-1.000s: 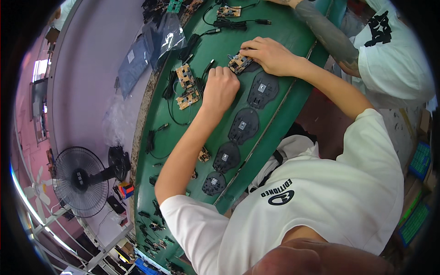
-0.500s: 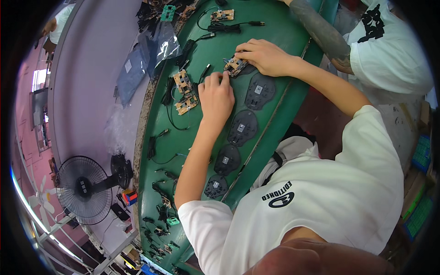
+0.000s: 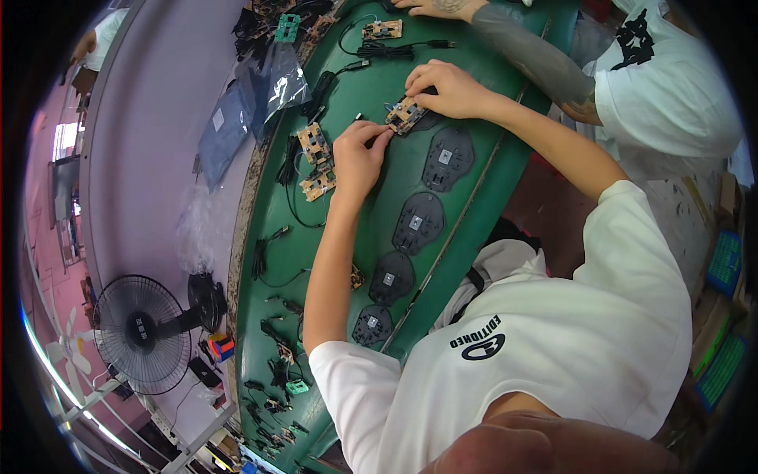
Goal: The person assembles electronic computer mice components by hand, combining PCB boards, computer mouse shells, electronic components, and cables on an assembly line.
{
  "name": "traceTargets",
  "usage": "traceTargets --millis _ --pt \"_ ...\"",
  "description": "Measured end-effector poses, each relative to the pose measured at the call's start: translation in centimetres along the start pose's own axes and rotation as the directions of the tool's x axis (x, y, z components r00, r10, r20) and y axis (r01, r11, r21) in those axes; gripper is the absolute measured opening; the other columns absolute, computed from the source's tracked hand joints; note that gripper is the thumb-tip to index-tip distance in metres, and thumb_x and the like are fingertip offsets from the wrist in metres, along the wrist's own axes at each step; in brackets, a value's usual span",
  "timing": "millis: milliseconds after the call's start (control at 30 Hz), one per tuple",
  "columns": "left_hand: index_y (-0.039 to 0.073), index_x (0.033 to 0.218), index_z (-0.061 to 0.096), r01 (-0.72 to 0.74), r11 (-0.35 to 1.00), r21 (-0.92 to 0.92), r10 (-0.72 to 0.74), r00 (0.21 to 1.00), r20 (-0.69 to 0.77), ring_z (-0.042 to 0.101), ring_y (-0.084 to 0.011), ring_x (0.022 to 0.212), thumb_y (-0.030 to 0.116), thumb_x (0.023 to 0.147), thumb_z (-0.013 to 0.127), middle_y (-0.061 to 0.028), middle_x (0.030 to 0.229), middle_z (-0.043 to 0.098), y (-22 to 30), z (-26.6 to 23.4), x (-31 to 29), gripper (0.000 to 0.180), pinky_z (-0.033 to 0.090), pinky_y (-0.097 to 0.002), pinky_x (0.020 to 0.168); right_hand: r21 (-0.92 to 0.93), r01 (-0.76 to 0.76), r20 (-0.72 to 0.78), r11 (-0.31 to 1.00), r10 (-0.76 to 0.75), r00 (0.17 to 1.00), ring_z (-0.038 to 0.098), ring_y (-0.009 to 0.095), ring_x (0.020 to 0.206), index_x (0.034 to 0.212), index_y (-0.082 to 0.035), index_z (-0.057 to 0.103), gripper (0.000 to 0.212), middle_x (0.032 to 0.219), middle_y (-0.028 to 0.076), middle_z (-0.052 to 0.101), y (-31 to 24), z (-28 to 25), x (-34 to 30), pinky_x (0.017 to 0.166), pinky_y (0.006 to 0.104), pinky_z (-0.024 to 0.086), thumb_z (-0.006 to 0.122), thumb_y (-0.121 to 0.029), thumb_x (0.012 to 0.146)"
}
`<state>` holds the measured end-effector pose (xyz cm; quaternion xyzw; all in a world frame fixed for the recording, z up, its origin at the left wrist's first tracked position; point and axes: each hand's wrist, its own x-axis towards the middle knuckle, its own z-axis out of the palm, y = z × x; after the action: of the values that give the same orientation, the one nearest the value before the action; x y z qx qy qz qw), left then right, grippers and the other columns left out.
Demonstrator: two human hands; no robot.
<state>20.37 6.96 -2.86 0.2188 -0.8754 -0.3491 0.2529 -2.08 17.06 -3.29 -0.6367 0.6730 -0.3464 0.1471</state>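
A tan circuit board [image 3: 406,115] with dark parts lies on a black plastic base [image 3: 427,123], which is partly covered by it. My right hand [image 3: 448,88] grips the board's far right edge between thumb and bent fingers. At the board's near left corner, my left hand [image 3: 359,162] is closed in a pinch. What those fingertips hold is too small to make out. A row of black plastic bases [image 3: 448,158] runs toward me along the right side. Left of my left hand lie more tan circuit boards [image 3: 315,145] with black cables.
The green table [image 3: 371,253] has a raised right edge. A co-worker's arm [image 3: 529,59] reaches over its far end. Clear plastic bags [image 3: 284,79], a black fan [image 3: 144,333] and a small green board [image 3: 297,387] with cables are to the left.
My left hand has moved left, and its thumb and finger now pinch at the board's corner. My right fingers have shifted slightly up on the board. The co-worker's arm reaches farther left.
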Motion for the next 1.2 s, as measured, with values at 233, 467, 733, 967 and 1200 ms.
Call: traceTargets --millis 233,467,733,967,1200 --pt "0.002 0.089 0.073 -0.225 0.948 0.225 0.23 0.973 0.003 0.064 -0.0313 0.082 0.007 0.084 0.073 -0.0115 0.09 0.068 -0.3 0.2 0.1 0.008 0.05 -0.0396 0.075 -0.07 -0.06 -0.011 0.996 0.059 0.998 0.061 0.025 0.104 0.09 -0.007 0.076 0.019 0.105 0.001 0.071 -0.7 0.0 0.3 0.092 0.0395 0.049 0.07 -0.022 0.08" --pt "0.002 0.092 0.073 -0.231 0.947 0.225 0.236 0.972 0.007 0.064 -0.0335 0.085 0.008 0.085 0.072 -0.0125 0.092 0.068 -0.4 0.5 -0.1 0.01 0.051 -0.0409 0.076 -0.093 -0.098 0.001 0.991 0.099 0.995 0.061 0.025 0.104 0.089 -0.006 0.076 0.018 0.105 0.001 0.07 -1.4 -0.4 0.1 0.092 0.0393 0.049 0.07 -0.022 0.081" --pt "-0.002 0.102 0.069 -0.403 0.669 0.624 0.361 0.911 0.201 0.058 -0.0255 0.092 0.006 0.081 0.068 -0.0084 0.096 0.061 1.4 0.7 -1.7 0.023 0.045 -0.0378 0.081 -0.227 0.154 0.108 0.962 -0.133 0.985 0.056 0.025 0.112 0.119 -0.008 0.069 0.028 0.127 0.003 0.061 -1.1 -0.6 -2.3 0.098 0.0398 0.045 0.06 -0.01 0.093" --pt "0.008 0.104 0.075 -0.374 0.847 0.377 0.339 0.927 0.159 0.061 -0.024 0.097 0.012 0.081 0.071 -0.0057 0.1 0.067 -0.6 -1.2 -0.5 0.024 0.045 -0.039 0.083 -0.28 0.133 0.013 0.951 -0.135 0.991 0.056 0.026 0.114 0.116 -0.011 0.069 0.025 0.126 0.002 0.061 -1.5 0.3 -2.2 0.099 0.0418 0.045 0.056 -0.011 0.096" --pt "0.006 0.104 0.074 -0.246 0.918 0.31 0.245 0.969 0.043 0.063 -0.0261 0.095 0.014 0.084 0.071 -0.0072 0.099 0.068 0.0 -0.2 -1.2 0.022 0.046 -0.0406 0.08 -0.269 0.137 -0.005 0.953 -0.143 0.99 0.057 0.027 0.113 0.116 -0.011 0.07 0.024 0.127 0.003 0.061 -1.4 0.5 -2.6 0.099 0.0419 0.045 0.056 -0.011 0.096"
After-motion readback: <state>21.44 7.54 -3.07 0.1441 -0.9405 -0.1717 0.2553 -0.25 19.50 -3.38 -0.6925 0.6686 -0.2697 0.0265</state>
